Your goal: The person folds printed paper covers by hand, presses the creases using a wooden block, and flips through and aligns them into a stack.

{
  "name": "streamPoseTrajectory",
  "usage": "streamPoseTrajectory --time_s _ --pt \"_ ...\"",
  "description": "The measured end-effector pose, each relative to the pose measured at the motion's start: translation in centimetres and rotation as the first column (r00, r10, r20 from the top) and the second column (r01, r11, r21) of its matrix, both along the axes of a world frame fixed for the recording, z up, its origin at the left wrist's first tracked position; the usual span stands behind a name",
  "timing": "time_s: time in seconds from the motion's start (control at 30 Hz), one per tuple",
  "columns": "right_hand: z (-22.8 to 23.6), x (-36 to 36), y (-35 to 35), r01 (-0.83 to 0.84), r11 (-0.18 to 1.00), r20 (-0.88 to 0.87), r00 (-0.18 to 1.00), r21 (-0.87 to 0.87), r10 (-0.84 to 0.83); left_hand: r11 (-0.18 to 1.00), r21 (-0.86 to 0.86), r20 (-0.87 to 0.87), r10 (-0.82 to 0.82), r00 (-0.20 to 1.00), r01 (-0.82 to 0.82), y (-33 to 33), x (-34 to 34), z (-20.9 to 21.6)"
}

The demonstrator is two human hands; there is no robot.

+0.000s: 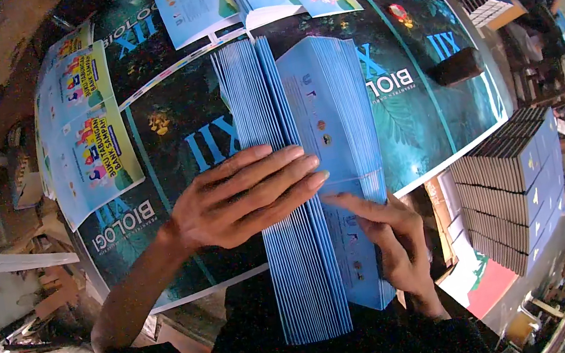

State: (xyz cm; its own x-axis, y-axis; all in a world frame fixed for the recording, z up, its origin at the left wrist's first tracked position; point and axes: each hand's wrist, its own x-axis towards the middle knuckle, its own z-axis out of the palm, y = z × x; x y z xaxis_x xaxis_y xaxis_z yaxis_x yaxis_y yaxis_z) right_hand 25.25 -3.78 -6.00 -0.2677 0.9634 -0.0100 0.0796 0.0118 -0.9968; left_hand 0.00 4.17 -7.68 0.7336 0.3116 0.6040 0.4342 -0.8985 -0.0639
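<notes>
A thick bundle of blue booklets (303,278) lies in front of me, its many thin edges facing up. My left hand (248,195) rests flat across it, fingers stretched out and lying side by side. Right beside it leans a second stack of blue booklets (342,107), its printed cover and layered right edge showing. My right hand (394,240) is closed round the right edge of this stack, with the index finger reaching across the cover toward the left fingertips. Part of its grip is hidden behind the stack.
Large dark printed sheets (188,106) cover the table. Blue-and-yellow printed covers (98,147) lie at the left, and more blue booklets (270,10) at the far side. A dark block (460,66) sits on the sheets at right. Tall book stacks (513,190) stand beyond the right edge.
</notes>
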Motion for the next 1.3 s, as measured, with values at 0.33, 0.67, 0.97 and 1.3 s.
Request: streamPoseTrajectory --time_s 0.33,0.67,0.97,1.3 --pt "1.2 -1.0 -0.2 -0.047 0.998 0.192 0.981 0.051 0.036 0.996 -0.08 0.003 -0.039 0.999 0.039 0.1 -0.2 -0.1" --pt "0.6 0.2 -0.1 -0.016 0.999 0.12 0.993 -0.037 0.02 1.0 0.006 0.024 -0.024 0.999 0.023 -0.1 -0.5 -0.8" --pt "1.7 -1.7 0.0 0.032 0.996 0.226 0.973 0.082 -0.05 0.998 -0.016 -0.013 -0.059 0.998 0.058 0.2 -0.6 -0.3" --pt "1.8 -1.3 0.1 -0.043 0.988 0.228 0.974 0.147 0.008 1.0 0.03 0.069 -0.002 0.998 0.0 -0.2 -0.6 -1.4"
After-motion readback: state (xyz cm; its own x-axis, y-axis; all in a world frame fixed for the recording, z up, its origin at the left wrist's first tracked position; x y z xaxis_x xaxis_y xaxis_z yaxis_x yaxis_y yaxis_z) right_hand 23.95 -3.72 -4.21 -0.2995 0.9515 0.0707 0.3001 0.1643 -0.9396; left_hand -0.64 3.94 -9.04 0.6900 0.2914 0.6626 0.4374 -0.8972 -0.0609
